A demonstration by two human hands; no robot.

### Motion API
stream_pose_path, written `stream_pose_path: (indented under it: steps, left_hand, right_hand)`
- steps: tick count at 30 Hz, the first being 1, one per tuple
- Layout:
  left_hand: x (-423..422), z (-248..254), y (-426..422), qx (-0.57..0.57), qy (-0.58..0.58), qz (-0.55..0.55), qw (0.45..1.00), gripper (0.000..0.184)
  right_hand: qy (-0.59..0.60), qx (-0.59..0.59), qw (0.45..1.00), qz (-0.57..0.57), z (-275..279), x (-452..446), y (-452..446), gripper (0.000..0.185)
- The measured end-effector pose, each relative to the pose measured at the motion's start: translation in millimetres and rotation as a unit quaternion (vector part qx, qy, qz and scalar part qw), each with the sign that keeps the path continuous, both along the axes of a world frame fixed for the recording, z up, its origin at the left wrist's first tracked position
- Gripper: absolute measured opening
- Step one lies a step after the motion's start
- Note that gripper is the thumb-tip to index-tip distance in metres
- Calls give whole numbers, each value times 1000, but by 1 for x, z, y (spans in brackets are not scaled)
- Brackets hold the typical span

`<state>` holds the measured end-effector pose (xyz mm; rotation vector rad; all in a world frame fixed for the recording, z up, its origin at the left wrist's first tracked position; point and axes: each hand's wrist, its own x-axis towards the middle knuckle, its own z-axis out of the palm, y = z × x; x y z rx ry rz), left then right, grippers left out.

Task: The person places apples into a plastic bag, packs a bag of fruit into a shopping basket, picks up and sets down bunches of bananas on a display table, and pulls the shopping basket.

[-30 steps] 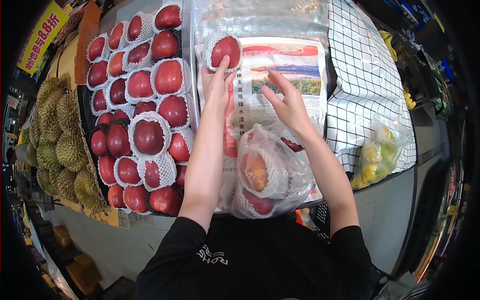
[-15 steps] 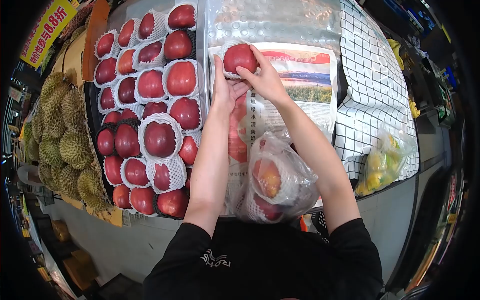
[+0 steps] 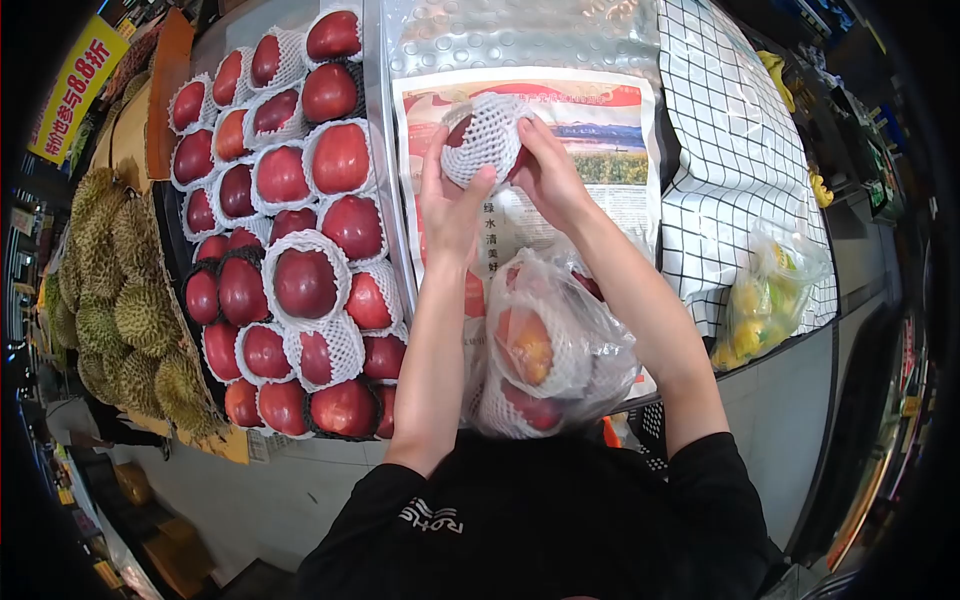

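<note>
While the left hand [image 3: 455,205] cups a red fruit [image 3: 458,131] from one side, thumb against its white foam net [image 3: 487,138], the right hand [image 3: 552,180] closes on the other side, so both are clamped on it. The fruit is above a newspaper [image 3: 615,212] on the bench [image 3: 530,42], beyond a clear plastic bag [image 3: 600,365] of similar fruit.

It looks firm and fairly weighty, with smooth skin that would probably slip in the fingers and bruise if knocked. The net seems soft and springy; around the middle, through the mesh, is likely the surest hold.

On the newspaper, the vertical characters 绿水清美 can be read below the hands; the red headline is partly covered. A yellow sign [image 3: 78,92] reads 特价也参与8.8折. White lettering on the black shirt [image 3: 560,520] appears to begin "RO"; the rest is unclear.
</note>
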<state>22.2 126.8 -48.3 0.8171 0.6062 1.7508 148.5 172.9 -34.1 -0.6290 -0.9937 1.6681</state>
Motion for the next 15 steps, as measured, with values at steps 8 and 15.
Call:
stream_pose_path:
  steps: [8, 15]
  left_hand:
    - [-1, 5, -28, 5, 54, 4, 999, 91]
    - [-6, 11, -55, -32, 144, -38, 988, 104]
  right_hand:
    - [-64, 64, 995, 44, 20, 15, -39, 57]
    - [-93, 121, 985, 86, 40, 30, -62, 70]
